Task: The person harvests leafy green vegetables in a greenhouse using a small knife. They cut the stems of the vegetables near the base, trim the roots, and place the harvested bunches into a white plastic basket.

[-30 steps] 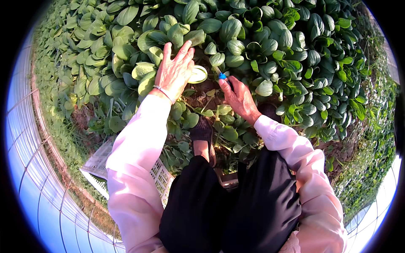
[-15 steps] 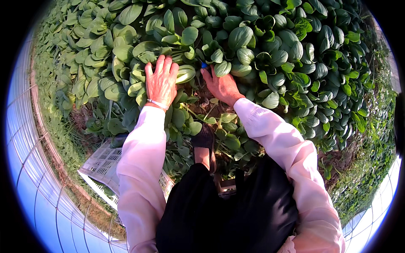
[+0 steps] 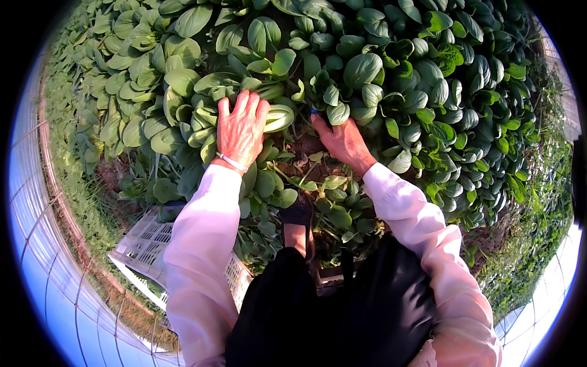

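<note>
My left hand [image 3: 242, 129] lies back-up on leafy greens that look like bok choy, its fingers stretched out and slightly apart. Beside its fingertips, a head of bok choy [image 3: 279, 118] lies on its side with its pale green stalk base toward the right. My right hand [image 3: 343, 142] reaches in at the foot of the standing bok choy plants [image 3: 364, 70]. Leaves cover its fingertips. A small bit of a blue thing [image 3: 314, 112] shows at its thumb and index finger; the rest of that thing is hidden.
A white plastic crate [image 3: 143, 244] stands at the lower left, partly behind my left sleeve. My foot in a dark shoe [image 3: 298, 211] is among low leaves and bare soil. A clear plastic greenhouse wall [image 3: 46, 257] curves along the left.
The view has shifted a little, so both hands and the plants sit slightly lower and farther right. My right hand has moved slightly away from my left hand.
</note>
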`<state>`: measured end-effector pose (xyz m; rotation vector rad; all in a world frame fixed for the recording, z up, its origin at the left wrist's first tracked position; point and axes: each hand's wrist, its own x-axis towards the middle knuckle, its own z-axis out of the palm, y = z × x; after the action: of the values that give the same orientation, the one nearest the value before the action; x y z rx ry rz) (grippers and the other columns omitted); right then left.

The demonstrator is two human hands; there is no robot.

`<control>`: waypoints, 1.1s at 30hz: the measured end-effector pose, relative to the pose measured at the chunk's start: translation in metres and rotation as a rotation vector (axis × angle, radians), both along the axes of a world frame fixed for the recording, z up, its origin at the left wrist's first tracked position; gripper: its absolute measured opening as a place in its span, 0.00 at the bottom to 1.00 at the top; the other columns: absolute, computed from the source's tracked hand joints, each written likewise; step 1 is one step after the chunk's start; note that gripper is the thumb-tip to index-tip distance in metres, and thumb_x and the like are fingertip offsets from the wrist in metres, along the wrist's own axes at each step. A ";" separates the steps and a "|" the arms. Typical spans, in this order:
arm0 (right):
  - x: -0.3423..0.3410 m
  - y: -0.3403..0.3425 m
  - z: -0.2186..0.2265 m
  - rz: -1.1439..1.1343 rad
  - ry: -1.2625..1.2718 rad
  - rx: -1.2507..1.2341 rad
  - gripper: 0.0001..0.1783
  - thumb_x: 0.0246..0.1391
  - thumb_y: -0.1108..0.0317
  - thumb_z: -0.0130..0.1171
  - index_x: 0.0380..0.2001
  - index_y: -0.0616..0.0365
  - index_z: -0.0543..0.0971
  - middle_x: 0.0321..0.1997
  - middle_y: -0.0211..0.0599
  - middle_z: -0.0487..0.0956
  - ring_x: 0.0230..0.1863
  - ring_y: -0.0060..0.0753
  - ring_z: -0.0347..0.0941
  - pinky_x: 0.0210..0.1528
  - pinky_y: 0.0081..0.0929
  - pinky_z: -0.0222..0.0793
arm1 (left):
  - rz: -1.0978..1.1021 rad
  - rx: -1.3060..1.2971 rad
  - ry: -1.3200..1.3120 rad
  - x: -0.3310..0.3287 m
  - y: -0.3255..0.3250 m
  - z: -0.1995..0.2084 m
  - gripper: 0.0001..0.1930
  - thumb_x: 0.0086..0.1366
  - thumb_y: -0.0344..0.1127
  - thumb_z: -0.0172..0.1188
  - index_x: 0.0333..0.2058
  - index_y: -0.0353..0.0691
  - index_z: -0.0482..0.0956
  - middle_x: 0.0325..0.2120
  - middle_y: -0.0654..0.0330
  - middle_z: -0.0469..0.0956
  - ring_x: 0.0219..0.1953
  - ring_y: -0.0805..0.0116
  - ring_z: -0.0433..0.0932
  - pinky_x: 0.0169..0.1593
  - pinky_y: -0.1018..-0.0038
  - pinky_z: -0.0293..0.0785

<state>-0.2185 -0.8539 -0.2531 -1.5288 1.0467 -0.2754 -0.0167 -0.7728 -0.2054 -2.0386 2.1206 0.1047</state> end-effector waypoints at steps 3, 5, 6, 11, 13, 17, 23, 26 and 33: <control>0.001 -0.002 0.008 0.030 0.117 0.119 0.17 0.58 0.58 0.53 0.39 0.63 0.74 0.35 0.55 0.79 0.38 0.62 0.73 0.40 0.46 0.70 | -0.080 0.003 -0.012 0.007 -0.019 0.006 0.36 0.39 0.28 0.67 0.52 0.41 0.69 0.62 0.58 0.60 0.53 0.60 0.67 0.49 0.58 0.61; 0.004 -0.003 0.011 0.045 0.163 0.214 0.17 0.58 0.58 0.53 0.39 0.63 0.74 0.33 0.55 0.79 0.37 0.63 0.73 0.39 0.46 0.70 | -0.098 0.129 -0.010 0.010 -0.038 0.017 0.45 0.39 0.26 0.68 0.61 0.47 0.63 0.69 0.63 0.46 0.51 0.60 0.68 0.45 0.57 0.67; 0.006 -0.006 0.021 0.062 0.198 0.337 0.17 0.58 0.58 0.53 0.39 0.63 0.74 0.33 0.55 0.79 0.37 0.63 0.73 0.39 0.47 0.70 | -0.101 0.171 0.019 0.012 -0.045 0.022 0.47 0.38 0.25 0.68 0.62 0.49 0.61 0.70 0.63 0.44 0.50 0.58 0.69 0.44 0.56 0.70; 0.003 0.000 0.010 0.035 0.133 0.166 0.17 0.59 0.58 0.52 0.40 0.63 0.73 0.32 0.53 0.78 0.35 0.62 0.73 0.38 0.47 0.69 | 0.117 0.317 0.160 0.033 -0.056 0.012 0.48 0.41 0.29 0.68 0.65 0.52 0.57 0.62 0.54 0.60 0.52 0.52 0.72 0.47 0.57 0.75; 0.006 0.004 -0.001 -0.023 0.101 0.088 0.18 0.60 0.57 0.51 0.40 0.63 0.73 0.35 0.54 0.78 0.38 0.61 0.73 0.41 0.47 0.68 | 0.177 0.258 0.228 0.034 -0.051 0.010 0.45 0.43 0.31 0.66 0.63 0.52 0.59 0.56 0.54 0.66 0.53 0.48 0.71 0.48 0.55 0.74; 0.021 0.005 -0.013 0.010 0.147 0.148 0.20 0.62 0.55 0.48 0.43 0.63 0.73 0.44 0.57 0.77 0.46 0.62 0.71 0.48 0.47 0.67 | 0.242 0.143 0.324 0.032 -0.029 0.004 0.42 0.43 0.32 0.64 0.62 0.53 0.61 0.52 0.58 0.70 0.52 0.52 0.71 0.51 0.59 0.74; 0.033 -0.003 -0.017 0.039 0.160 0.297 0.25 0.63 0.51 0.45 0.49 0.65 0.69 0.49 0.58 0.75 0.52 0.61 0.69 0.55 0.44 0.64 | 0.300 0.071 0.379 0.029 -0.020 -0.001 0.39 0.43 0.31 0.61 0.59 0.53 0.65 0.48 0.57 0.74 0.51 0.52 0.72 0.52 0.60 0.73; 0.035 -0.004 -0.009 0.021 0.134 0.329 0.25 0.64 0.52 0.45 0.48 0.65 0.69 0.49 0.57 0.74 0.50 0.60 0.70 0.53 0.43 0.65 | 0.356 0.086 0.403 0.027 -0.019 -0.001 0.38 0.43 0.30 0.61 0.58 0.53 0.66 0.49 0.57 0.75 0.52 0.53 0.72 0.54 0.61 0.72; 0.023 -0.007 -0.045 0.520 0.331 -0.575 0.20 0.63 0.56 0.46 0.44 0.65 0.70 0.43 0.55 0.76 0.45 0.58 0.72 0.46 0.46 0.68 | 0.477 0.053 0.473 0.023 -0.018 -0.007 0.37 0.44 0.29 0.61 0.59 0.53 0.67 0.47 0.55 0.76 0.50 0.52 0.74 0.53 0.63 0.72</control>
<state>-0.1958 -0.8611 -0.2983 -2.3660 0.8087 0.0561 0.0067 -0.7904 -0.2120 -2.6442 1.7593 0.7697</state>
